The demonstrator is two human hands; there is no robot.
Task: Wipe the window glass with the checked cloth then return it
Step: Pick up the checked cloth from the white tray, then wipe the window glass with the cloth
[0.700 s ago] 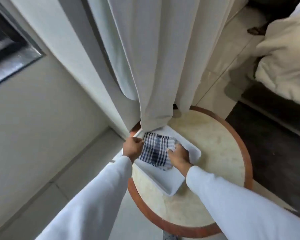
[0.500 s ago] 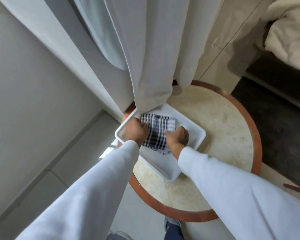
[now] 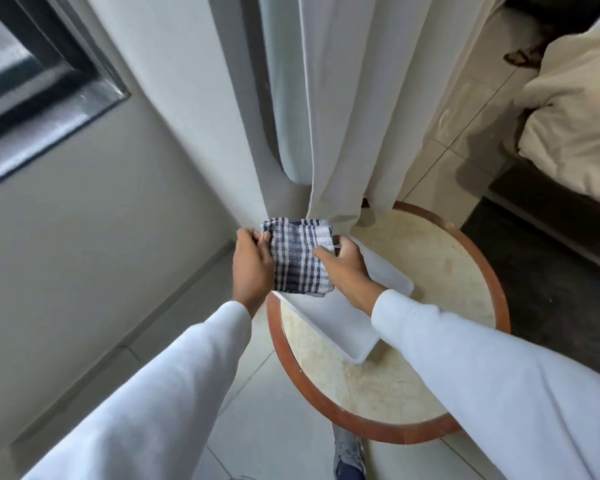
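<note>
The folded checked cloth (image 3: 300, 259) is gripped at its left edge by the left hand (image 3: 252, 268) and at its right edge by the right hand (image 3: 347, 266). It is held above the far left corner of the white tray (image 3: 343, 327), which rests on the round table (image 3: 440, 271) beside the curtain (image 3: 347, 109).

Tray (image 3: 340, 327) on table (image 3: 430, 368), curtain (image 3: 343, 116) behind.
</note>
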